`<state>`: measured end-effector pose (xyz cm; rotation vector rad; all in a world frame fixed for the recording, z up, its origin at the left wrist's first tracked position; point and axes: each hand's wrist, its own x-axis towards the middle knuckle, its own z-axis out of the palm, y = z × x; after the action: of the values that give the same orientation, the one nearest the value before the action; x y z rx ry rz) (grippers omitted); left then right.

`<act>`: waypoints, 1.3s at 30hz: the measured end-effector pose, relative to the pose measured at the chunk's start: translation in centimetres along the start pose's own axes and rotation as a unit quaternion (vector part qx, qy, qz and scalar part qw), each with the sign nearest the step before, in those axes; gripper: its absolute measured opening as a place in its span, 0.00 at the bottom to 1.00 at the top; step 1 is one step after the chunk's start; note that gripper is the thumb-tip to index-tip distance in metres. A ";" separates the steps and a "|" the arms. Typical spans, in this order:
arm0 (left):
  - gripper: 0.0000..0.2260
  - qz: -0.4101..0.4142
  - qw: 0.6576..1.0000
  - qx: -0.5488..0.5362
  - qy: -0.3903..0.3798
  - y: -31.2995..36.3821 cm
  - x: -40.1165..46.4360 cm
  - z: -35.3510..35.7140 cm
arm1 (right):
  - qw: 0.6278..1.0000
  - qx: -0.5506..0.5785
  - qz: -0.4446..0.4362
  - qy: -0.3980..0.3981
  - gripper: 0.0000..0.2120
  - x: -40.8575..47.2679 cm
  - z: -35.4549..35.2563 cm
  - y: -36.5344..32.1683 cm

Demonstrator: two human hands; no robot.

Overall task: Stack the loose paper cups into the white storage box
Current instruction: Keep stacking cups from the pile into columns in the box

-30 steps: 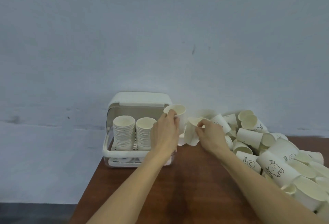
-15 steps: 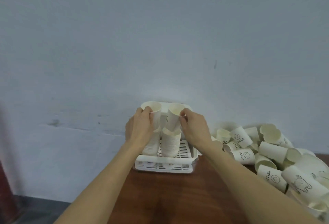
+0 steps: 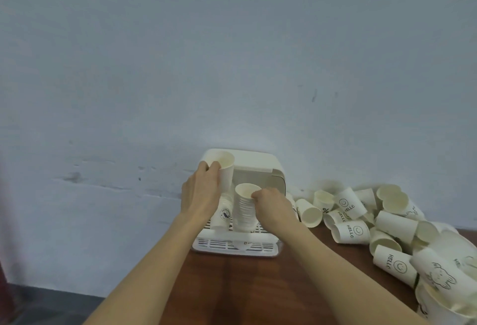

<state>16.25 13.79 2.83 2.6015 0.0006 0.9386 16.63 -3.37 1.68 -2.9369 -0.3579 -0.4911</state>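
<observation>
The white storage box (image 3: 260, 160) holds two cup stacks (image 3: 244, 211); left hand (image 3: 201, 193) grips a cup (image 3: 225, 172), right hand (image 3: 273, 206) pinches the right stack's rim.

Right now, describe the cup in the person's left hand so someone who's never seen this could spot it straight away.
Find the white storage box against the wall at the back of the wooden table. The left hand grips one upright paper cup above the left stack inside it. It is the highest cup, standing well above the right stack, not lying in the loose pile.

left hand (image 3: 200, 193) hides most of the left stack (image 3: 222, 217); its top perhaps unseated.
</observation>
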 end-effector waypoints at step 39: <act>0.09 -0.048 0.996 -0.038 0.069 -3.1 -1.4 1.5 | 0.979 0.191 0.061 -0.030 0.14 1.1 7.0 -6.8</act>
<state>16.52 15.99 -0.17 2.4388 0.1233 1.0594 17.97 4.68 -3.82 -2.5830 -0.2430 -0.2812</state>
